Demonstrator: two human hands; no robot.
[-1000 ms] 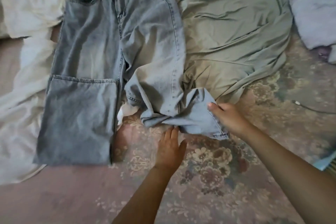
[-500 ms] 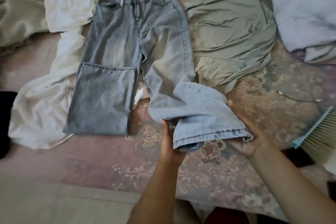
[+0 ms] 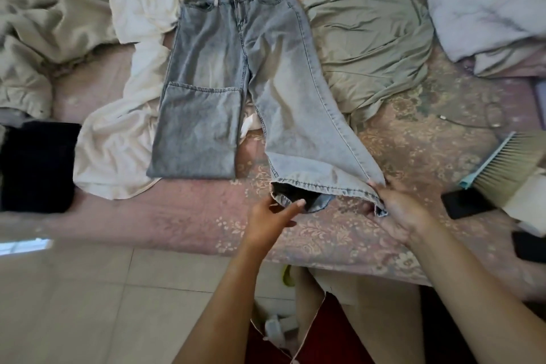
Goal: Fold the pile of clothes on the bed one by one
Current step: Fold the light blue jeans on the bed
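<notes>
Light blue jeans (image 3: 236, 68) lie waist-up on the pink floral bed (image 3: 177, 216). Their left leg is folded up at the knee. The right leg stretches down toward the bed's near edge. My left hand (image 3: 273, 213) pinches the left corner of that leg's hem, which gapes open. The hem's right corner is pinched by my right hand (image 3: 399, 210). An olive green garment (image 3: 369, 47) lies spread to the right of the jeans. A cream garment (image 3: 124, 115) sits crumpled at their left.
A folded black garment (image 3: 35, 165) lies at the left edge, beige bedding (image 3: 44, 26) at the far left. A white pillow (image 3: 487, 0) is at top right. A brush (image 3: 502, 162) and a black phone (image 3: 465, 202) lie at the right. Tiled floor (image 3: 88, 304) is below.
The bunched right leg of the jeans has been pulled out straight toward the bed's near edge. Both hands moved from the crumpled cuff to the hem's two corners.
</notes>
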